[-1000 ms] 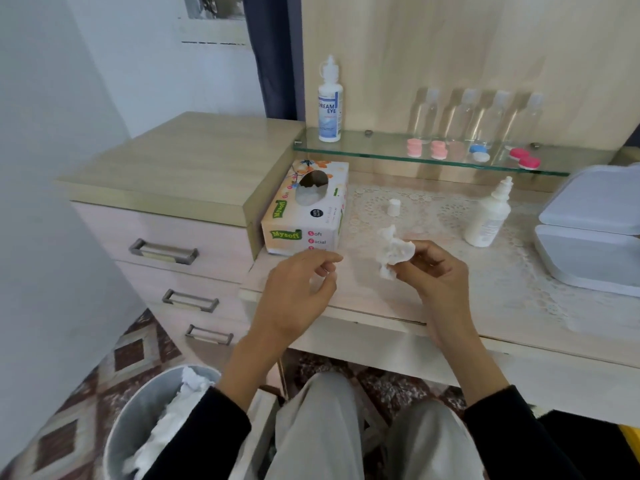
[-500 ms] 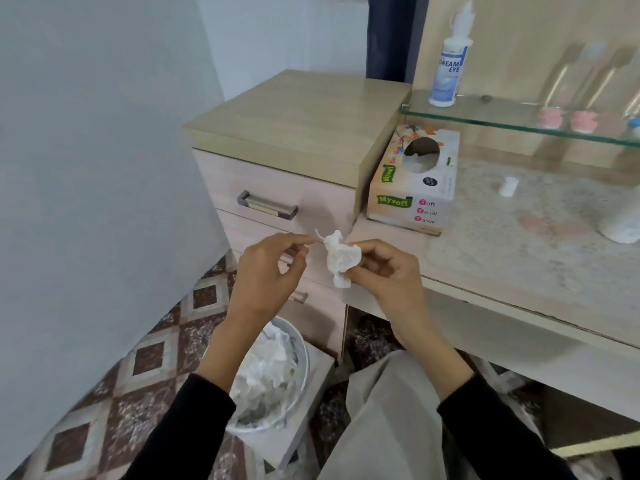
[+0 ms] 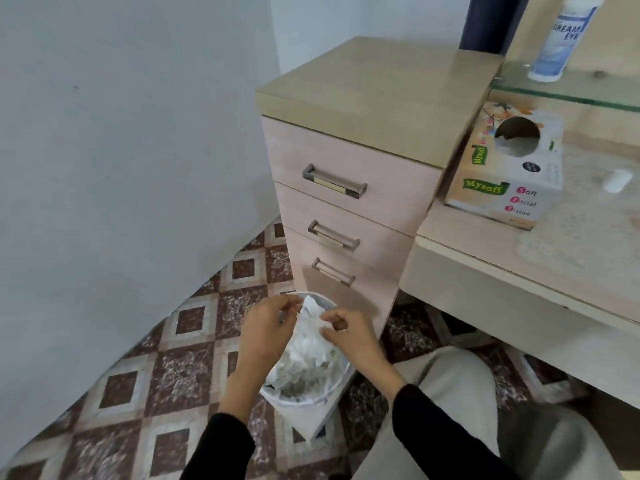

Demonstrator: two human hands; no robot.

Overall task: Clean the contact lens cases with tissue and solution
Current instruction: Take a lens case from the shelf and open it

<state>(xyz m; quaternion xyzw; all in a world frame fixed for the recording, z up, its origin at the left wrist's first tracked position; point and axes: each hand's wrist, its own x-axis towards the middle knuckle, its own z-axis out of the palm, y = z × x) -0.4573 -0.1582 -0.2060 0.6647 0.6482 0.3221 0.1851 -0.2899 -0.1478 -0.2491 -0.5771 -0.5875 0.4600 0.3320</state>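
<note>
Left hand (image 3: pixel 266 329) and right hand (image 3: pixel 349 336) close together over the bin (image 3: pixel 298 400), fingers curled, crumpled tissue (image 3: pixel 311 315) between them, I can't tell whether either grips it, tissue heap (image 3: pixel 304 362) below, tissue box (image 3: pixel 509 188) on desk, solution bottle (image 3: pixel 561 39) on glass shelf.

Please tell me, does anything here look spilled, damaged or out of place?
Nothing looks spilled or broken. The waste bin is filled with crumpled tissues almost to its rim, and a small white cap lies loose on the desk beside the tissue box.
</note>
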